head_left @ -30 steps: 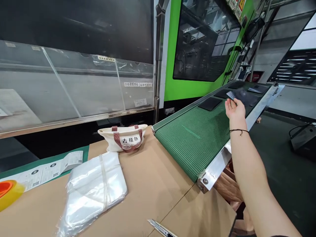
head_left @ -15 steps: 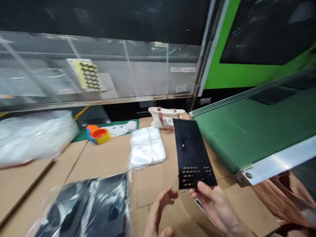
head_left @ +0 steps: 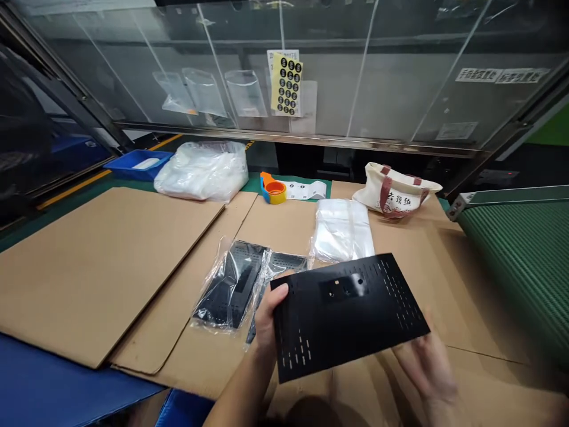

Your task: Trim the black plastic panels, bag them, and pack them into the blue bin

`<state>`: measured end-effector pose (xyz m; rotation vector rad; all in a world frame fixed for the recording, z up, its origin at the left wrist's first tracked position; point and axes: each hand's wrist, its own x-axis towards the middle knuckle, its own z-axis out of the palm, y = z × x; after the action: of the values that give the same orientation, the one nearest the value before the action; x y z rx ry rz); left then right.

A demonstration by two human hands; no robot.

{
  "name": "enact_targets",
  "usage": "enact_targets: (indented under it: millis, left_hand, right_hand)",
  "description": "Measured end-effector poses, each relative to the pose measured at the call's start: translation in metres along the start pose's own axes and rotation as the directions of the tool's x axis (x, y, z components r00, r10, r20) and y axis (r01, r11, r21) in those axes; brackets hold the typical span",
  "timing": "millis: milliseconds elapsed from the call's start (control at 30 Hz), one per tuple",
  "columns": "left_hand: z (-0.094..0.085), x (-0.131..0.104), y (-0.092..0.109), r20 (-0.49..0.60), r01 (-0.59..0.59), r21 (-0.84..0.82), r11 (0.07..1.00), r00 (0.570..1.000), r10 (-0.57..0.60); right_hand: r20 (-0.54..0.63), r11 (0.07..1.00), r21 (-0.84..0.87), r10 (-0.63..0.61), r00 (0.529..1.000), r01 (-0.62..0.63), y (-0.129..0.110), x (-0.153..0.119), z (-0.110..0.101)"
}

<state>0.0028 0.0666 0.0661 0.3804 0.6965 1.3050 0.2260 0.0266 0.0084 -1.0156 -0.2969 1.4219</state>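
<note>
A black slotted panel (head_left: 342, 320) is held up in front of me, tilted, above the cardboard surface. My left hand (head_left: 269, 308) grips its left end, thumb on top. At the panel's lower right corner is my right hand (head_left: 427, 362), blurred, its fingers partly hidden behind the panel; its grip is not clear. Just beyond the left hand lie a black panel in clear plastic (head_left: 231, 284) and a second bagged panel (head_left: 287, 261), partly covered by the held one. A stack of clear bags (head_left: 343, 228) rests behind the held panel.
Cardboard sheets (head_left: 111, 255) lie at left. Along the back are a blue tray (head_left: 133, 172), a plastic bundle (head_left: 202, 169), a tape dispenser (head_left: 273, 191) and a canvas bag (head_left: 393, 196). A green conveyor (head_left: 528, 249) runs at right, and a framed clear screen (head_left: 338, 124) stands behind.
The view has swung left. The black panel has turned from upright to sideways and come closer. My left hand, apart from it before, now grips its left end.
</note>
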Motion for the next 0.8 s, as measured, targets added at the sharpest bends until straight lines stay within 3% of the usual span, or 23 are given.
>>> enact_targets:
  millis: [133, 433, 600, 800]
  left_hand:
    - [-0.001, -0.001, 0.002, 0.062, 0.075, -0.008, 0.997, 0.995, -0.075]
    - [-0.003, 0.018, 0.001, 0.073, 0.192, -0.017, 0.981, 0.979, -0.191]
    - [-0.010, 0.023, -0.009, 0.020, 0.057, 0.037, 0.998, 0.998, -0.058]
    - [-0.023, 0.020, -0.014, -0.076, -0.047, 0.156, 0.987, 0.995, 0.060]
  right_hand:
    - [0.057, 0.996, -0.066, 0.058, 0.997, -0.054, -0.013, -0.008, 0.001]
    - [-0.036, 1.000, -0.013, 0.027, 0.999, -0.027, -0.016, -0.014, 0.020]
    - [-0.065, 0.998, 0.059, 0.002, 0.998, 0.002, -0.022, -0.004, 0.031]
    - [-0.027, 0.999, 0.008, -0.051, 0.998, 0.051, -0.024, 0.004, 0.039]
